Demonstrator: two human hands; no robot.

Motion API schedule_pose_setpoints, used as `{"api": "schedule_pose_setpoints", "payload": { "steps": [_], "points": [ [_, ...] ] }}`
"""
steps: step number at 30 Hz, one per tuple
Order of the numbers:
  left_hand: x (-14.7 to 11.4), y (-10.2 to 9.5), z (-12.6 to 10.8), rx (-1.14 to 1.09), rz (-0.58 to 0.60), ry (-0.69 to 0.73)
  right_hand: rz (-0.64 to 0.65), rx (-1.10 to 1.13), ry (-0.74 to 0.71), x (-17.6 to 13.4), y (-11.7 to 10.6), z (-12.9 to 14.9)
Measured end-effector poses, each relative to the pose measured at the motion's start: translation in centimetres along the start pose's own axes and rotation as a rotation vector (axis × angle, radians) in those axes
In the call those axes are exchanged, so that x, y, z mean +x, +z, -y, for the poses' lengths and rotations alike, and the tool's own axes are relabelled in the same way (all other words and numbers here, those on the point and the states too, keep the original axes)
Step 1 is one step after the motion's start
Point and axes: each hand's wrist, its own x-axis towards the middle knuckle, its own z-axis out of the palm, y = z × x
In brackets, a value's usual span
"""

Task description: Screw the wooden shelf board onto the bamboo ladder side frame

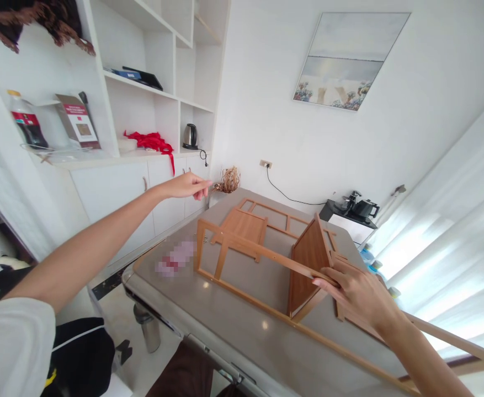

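My right hand (360, 289) is wrapped round the upper rail of a wooden side frame (262, 251), which stands on its long edge on the table. A brown wooden panel (308, 262) is upright against this frame, near my right hand. My left hand (190, 186) is raised past the left side of the table, its fingers curled and pinched together; anything between them is too small to make out. Behind the held frame, another wooden panel (244, 229) lies on the table, beside a second wooden frame (277, 212).
The grey table (233, 325) fills the middle. A pixelated packet (177, 258) lies at its left. White shelves (142, 91) hold a kettle (190, 135), red cloth (153, 141) and a cola bottle (28, 121). A black stand with a pot (365, 208) is behind the right side.
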Motion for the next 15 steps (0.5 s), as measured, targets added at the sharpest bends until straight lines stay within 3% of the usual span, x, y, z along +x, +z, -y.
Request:
{"api": "schedule_pose_setpoints", "payload": {
  "steps": [4, 7, 11, 15],
  "points": [
    [2.5, 4.1, 7.3, 0.08, 0.205, -0.124, -0.025, 0.007, -0.029, -0.1, 0.2, -0.2],
    [3.7, 7.5, 11.2, 0.167, 0.361, -0.203, -0.043, 0.019, -0.038, -0.2, 0.5, -0.3],
    [4.3, 10.3, 14.2, 0.262, 0.477, -0.263, -0.053, 0.014, -0.03, -0.1, 0.5, -0.2],
    [4.6, 11.3, 15.8, 0.309, 0.501, -0.288, -0.049, 0.015, -0.014, -0.1, 0.4, 0.0]
  ]
}}
